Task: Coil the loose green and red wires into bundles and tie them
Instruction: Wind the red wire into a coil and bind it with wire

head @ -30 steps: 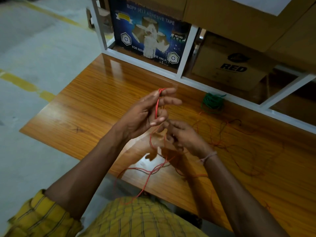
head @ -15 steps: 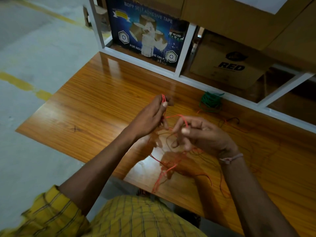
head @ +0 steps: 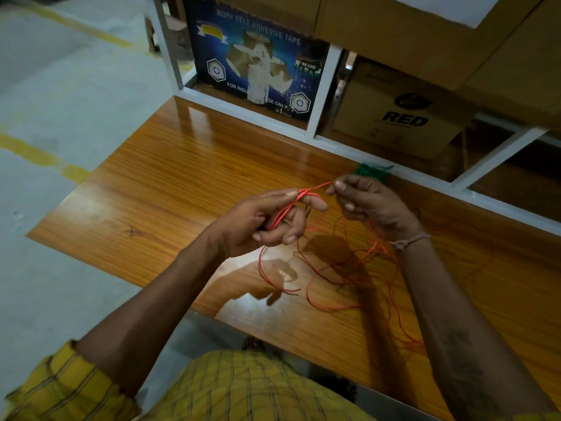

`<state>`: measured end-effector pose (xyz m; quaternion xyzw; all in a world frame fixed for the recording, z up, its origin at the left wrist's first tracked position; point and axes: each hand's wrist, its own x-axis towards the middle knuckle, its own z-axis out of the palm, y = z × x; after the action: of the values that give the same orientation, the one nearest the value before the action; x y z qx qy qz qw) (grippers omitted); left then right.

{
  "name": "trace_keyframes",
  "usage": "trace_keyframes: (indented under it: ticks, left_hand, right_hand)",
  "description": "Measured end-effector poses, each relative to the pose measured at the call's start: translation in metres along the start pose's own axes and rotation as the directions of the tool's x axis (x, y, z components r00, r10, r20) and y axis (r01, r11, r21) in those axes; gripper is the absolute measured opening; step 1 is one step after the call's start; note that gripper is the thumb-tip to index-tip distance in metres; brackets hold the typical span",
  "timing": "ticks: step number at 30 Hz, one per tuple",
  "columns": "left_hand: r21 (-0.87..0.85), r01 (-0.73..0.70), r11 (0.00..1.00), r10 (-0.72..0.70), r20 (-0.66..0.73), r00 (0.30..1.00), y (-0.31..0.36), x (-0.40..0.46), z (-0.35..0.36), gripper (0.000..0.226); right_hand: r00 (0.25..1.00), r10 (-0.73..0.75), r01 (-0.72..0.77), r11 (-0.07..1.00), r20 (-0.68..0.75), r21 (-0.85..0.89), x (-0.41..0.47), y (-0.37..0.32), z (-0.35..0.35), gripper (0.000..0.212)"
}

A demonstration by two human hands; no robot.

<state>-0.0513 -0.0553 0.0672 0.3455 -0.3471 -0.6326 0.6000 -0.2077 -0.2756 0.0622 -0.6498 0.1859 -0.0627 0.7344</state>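
Hands: both raised above the wooden table (head: 158, 189), close together, facing each other.
Left hand (head: 261, 220): fingers curled around a few strands of red wire (head: 280, 214); forefinger extended, wire looped over it near the tip.
Right hand (head: 368, 202): thumb and forefinger pinching the same red wire just beyond the left forefinger; remaining fingers curled inward.
Red wire, held part: taut between the two hands, short span.
Red wire, loose part: hanging below the hands, lying in open tangled loops on the table between the forearms; one free end near the table's front edge.
Green wire bundle (head: 372, 171): on the table against the white shelf frame (head: 321, 86), mostly hidden behind the right hand; coiled.
Background: blue adhesive-tape carton (head: 258, 59) and cardboard box marked RED (head: 400, 117), inside the shelf.
Wrist: thread band (head: 409, 240) on the right.
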Motion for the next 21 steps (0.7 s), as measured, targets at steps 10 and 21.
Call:
trace_keyframes:
  ticks: [10,21]
  left_hand:
    - [-0.236,-0.201,0.951,0.17,-0.144,0.975,0.015,0.02,0.009,0.039]
    - [0.871,0.101,0.482,0.362,-0.303,0.882,-0.015,0.039,-0.014,0.042]
  right_hand:
    - [0.981,0.173,-0.099,0.827,0.083,-0.553,-0.02,0.06,0.062,0.018]
    - [0.944,0.268,-0.175,0.9,0.191,-0.399,-0.059,0.031,0.063,0.035]
